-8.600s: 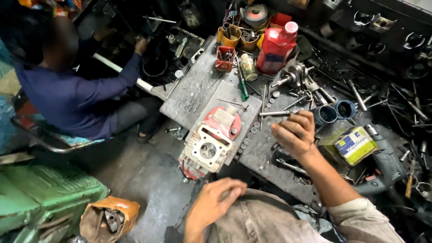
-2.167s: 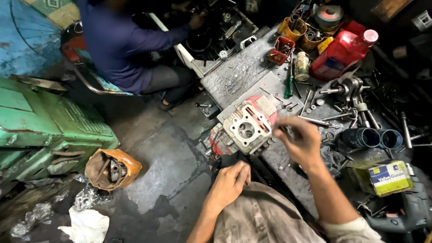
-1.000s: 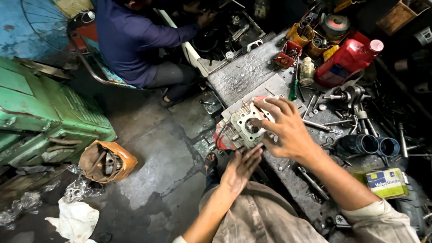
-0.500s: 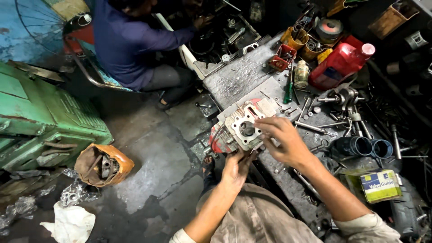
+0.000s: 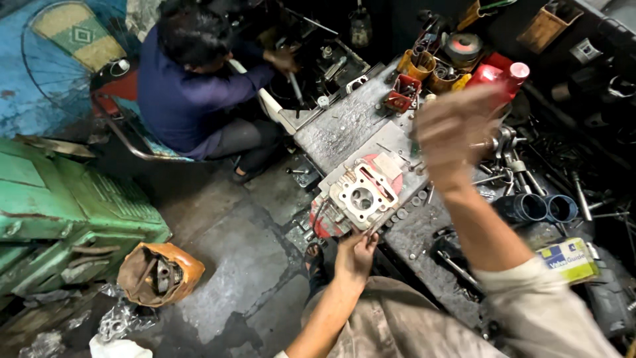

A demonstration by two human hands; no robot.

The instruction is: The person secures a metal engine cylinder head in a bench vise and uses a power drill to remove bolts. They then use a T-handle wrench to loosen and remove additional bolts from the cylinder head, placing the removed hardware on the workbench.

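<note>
Looking left to right: far left of your hands sits a green crate [image 5: 66, 205], w/ an orange casing [image 5: 159, 273] on the floor below it, well apart from you. Up from there a co-worker [image 5: 192, 86] in a dark blue shirt bends over other parts, one hand on a tool; not your hands.

Your left hand [image 5: 356, 255] is low, at the near edge of the cylinder head [image 5: 358, 195]. Fingers curl up & touch its underside edge, a loose hold, not a full wrap. The head lies flat on the grey bench [image 5: 344, 126], bore facing up, just above that hand. Small round bits [image 5: 407, 205] lie scattered just right of it.

Your right hand [image 5: 457, 129] is raised off the bench, above & right of the head, blurred; fingers look spread, nothing seen in it. Behind it a red bottle [image 5: 503, 73]; right of your forearm, two dark sleeves [image 5: 540, 207] & a yellow box [image 5: 570, 258].
</note>
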